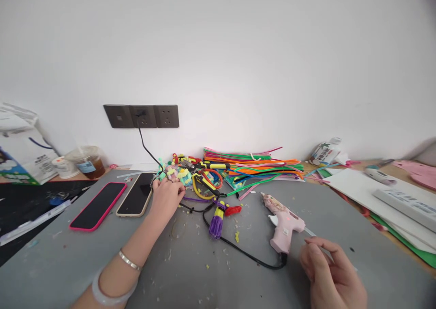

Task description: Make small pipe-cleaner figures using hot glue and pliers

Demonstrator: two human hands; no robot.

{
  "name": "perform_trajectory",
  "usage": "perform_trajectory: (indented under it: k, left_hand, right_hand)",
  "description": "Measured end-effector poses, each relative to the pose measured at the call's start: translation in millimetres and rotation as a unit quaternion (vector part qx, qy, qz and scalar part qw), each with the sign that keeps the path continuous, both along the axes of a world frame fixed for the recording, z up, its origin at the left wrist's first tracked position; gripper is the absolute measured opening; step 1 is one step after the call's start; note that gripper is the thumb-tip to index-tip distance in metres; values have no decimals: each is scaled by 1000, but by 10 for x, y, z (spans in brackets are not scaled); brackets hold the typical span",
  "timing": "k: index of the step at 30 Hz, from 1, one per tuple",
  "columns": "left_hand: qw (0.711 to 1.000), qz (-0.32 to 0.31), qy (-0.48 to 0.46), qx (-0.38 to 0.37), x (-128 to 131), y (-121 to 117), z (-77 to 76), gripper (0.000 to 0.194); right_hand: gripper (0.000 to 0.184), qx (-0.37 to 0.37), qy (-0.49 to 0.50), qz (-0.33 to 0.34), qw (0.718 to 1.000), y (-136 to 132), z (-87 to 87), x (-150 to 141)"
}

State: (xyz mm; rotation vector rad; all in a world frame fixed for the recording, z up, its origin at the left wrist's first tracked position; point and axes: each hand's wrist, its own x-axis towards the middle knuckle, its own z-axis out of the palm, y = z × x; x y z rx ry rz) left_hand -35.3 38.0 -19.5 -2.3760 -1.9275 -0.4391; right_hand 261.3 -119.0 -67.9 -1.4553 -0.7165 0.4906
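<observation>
My left hand [165, 196] reaches forward to a small heap of pastel fuzzy craft pieces [177, 173] near the wall, its fingers curled into the heap; what they grip is hidden. My right hand [329, 268] rests at the lower right with fingers pinched round a thin clear glue stick [311, 232]. A pink glue gun [282, 223] lies just left of that hand, its black cord [238, 247] running across the grey mat. A purple and yellow tassel [217, 220] lies between the hands.
Two phones, one pink-cased [98, 205] and one beige-cased [136, 193], lie at the left. A stack of coloured pipe cleaners [262, 166] sits by the wall, pliers [207, 182] before it. White boards [378, 193] fill the right; a drink cup [86, 161] and a box [20, 154] stand far left.
</observation>
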Motion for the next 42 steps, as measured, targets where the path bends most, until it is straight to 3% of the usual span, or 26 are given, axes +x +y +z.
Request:
perform_trajectory:
  k: [9,12,15,17,20,22,24,25,31,38,42]
  left_hand:
    - [999,-15,-32,10,-34,0,2,20]
    - [990,-27,-132,40,-94,-48,91,22]
    - [970,-17,-230,76,-130,-103,179,21]
    - [956,-14,-283,81,-124,-128,208,20]
    - [922,-37,-384,35,-84,-132,194,20]
    - [894,-63,-444,-12,-57,-116,165,23]
    - [872,-84,-481,-41,-39,-94,138,24]
    - [864,-91,-493,-49,-35,-84,130,24]
    - [825,-104,-551,-64,-38,-64,141,22]
    - [800,-86,-589,-69,-55,-51,142,22]
    - [798,-85,-592,-69,-56,-32,88,22]
  right_hand:
    - [35,34,-42,-3,999,-28,16,-38]
    - [33,37,-95,-8,995,-8,86,-44]
    - [27,37,-181,55,981,146,309,-91]
    - [22,39,-241,125,962,352,524,-193]
    - [20,23,-344,236,909,768,806,-484]
    - [20,-41,-440,293,848,1047,899,-731]
    - [22,-146,-562,301,757,1277,916,-965]
    - [23,-166,-577,297,743,1369,906,-1065]
    - [24,-235,-600,306,701,1701,915,-1324]
    - [26,-256,-583,346,689,1952,1220,-1118]
    - [20,-254,-576,387,674,1943,1225,-1032]
